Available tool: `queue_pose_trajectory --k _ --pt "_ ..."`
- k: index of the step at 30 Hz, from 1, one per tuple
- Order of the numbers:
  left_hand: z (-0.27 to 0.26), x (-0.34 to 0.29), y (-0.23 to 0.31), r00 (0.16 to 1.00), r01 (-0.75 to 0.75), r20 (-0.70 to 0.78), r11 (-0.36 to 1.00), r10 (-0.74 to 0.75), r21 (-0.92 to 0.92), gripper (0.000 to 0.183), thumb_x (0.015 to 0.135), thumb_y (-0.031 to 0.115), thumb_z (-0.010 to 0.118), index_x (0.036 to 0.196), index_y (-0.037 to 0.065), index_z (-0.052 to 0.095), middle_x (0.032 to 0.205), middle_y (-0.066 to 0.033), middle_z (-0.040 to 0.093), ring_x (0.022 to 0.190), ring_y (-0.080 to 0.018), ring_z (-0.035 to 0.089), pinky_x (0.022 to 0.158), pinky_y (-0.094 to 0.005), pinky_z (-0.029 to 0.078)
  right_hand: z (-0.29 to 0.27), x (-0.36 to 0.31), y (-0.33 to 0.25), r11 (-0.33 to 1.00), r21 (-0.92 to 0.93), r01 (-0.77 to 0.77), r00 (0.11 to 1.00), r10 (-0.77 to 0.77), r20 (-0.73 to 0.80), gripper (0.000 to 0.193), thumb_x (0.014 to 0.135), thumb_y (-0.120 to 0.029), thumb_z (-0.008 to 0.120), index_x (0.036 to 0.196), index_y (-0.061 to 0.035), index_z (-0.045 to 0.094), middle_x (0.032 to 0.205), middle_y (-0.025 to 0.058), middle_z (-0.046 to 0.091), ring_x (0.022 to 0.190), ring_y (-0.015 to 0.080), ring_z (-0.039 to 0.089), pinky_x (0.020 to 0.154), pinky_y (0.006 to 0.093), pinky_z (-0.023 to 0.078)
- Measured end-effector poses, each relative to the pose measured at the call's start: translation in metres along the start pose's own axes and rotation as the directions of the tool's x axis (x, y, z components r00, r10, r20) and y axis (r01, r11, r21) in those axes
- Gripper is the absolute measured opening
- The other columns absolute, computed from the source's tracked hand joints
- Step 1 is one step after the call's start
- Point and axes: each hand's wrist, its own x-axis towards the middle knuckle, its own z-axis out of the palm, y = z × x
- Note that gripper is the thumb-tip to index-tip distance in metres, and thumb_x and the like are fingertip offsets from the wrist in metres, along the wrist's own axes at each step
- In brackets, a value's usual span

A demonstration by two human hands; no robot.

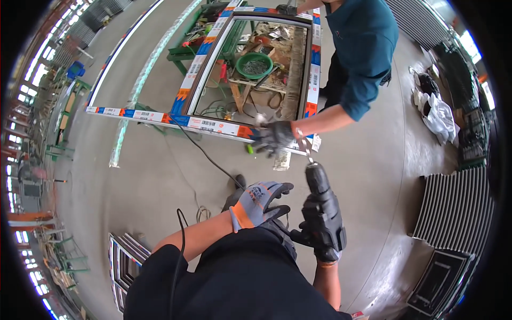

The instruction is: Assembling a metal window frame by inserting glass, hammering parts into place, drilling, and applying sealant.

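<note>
My right hand [326, 254], in a dark glove, grips a black power drill [320, 205], its long spiral drill bit [308, 151] pointing forward. To the drill's left, my left hand [257, 204] wears a grey glove with an orange cuff; its fingers are apart and nothing is in them. Ahead lies a large window frame [193, 74] wrapped in white, orange and blue protective film. A co-worker's gloved hand [274, 137], blurred, is at the frame's near right corner, close to the bit's tip. The co-worker's other gloved hand [287, 9] rests on the far edge.
The co-worker in a teal shirt [362, 48] stands at the frame's right side. Through the opening shows a green bowl [238, 66] of small metal parts on a wooden bench. A black cable [208, 154] hangs from the frame. Stacked profiles [450, 213] lie at the right.
</note>
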Motion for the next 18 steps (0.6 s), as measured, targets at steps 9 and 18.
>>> queue_pose_trajectory --k 9,18 --pt "0.024 0.001 -0.058 0.891 -0.069 0.439 0.920 -0.118 0.386 0.056 0.085 0.039 0.064 0.129 0.005 0.056 0.119 -0.0159 0.061 0.114 -0.0323 0.056 0.102 -0.0418 0.040 -0.024 0.012 -0.008 0.967 0.157 -0.203 0.943 0.236 -0.233 0.011 0.085 -0.007 0.059 0.095 -0.0042 0.058 0.072 -0.0001 0.053 0.052 0.0096 0.055 0.048 0.0262 0.046" --pt "0.041 0.049 -0.099 0.828 -0.099 0.555 0.954 -0.078 0.282 0.053 0.087 0.044 0.061 0.123 0.005 0.059 0.117 -0.0147 0.064 0.111 -0.0326 0.060 0.097 -0.0422 0.045 -0.064 0.061 -0.010 0.958 -0.246 -0.146 0.988 0.154 0.012 0.030 0.070 -0.008 0.073 0.098 -0.0083 0.064 0.079 0.0077 0.061 0.067 0.0281 0.062 0.062 0.0407 0.049"
